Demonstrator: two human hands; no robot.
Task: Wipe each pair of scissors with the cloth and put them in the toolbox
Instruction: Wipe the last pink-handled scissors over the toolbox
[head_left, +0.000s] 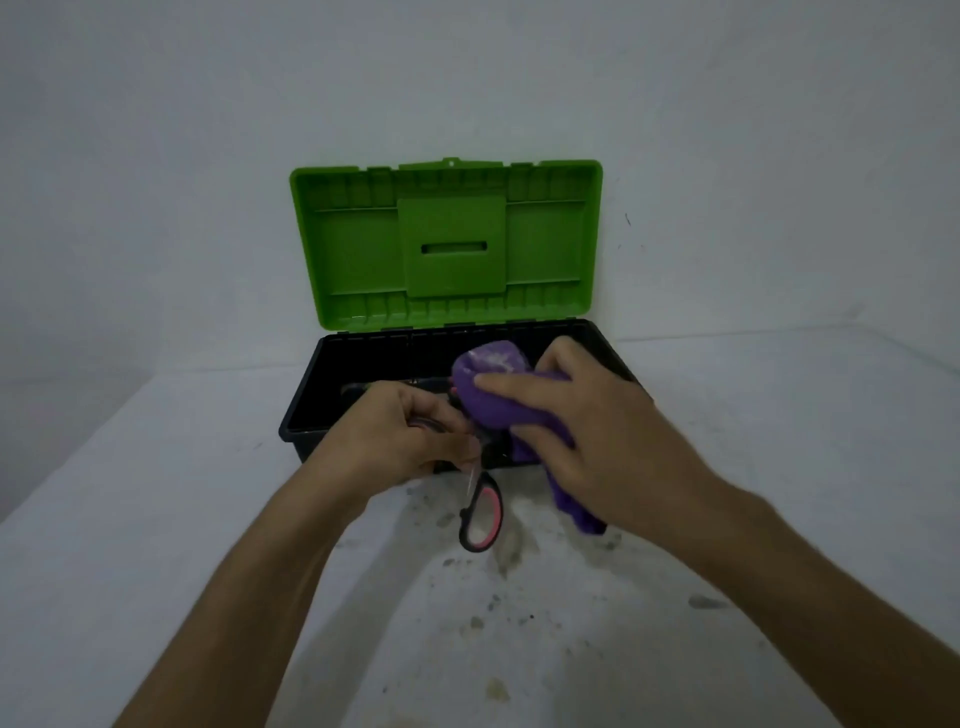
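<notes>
We count 1 toolbox (311, 415) with 1 green lid (447, 244), 1 purple cloth (493, 400), and 1 pair of scissors (480, 514) clearly in view. We see 2 hands: 1 left hand (400, 436), 1 right hand (587, 436).

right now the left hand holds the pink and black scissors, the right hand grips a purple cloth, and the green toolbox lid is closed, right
Not quite: the green toolbox lid is open, standing upright behind the black base, as the head view shows. The rest holds: the left hand holds the pink and black scissors and the right hand grips the purple cloth.
</notes>
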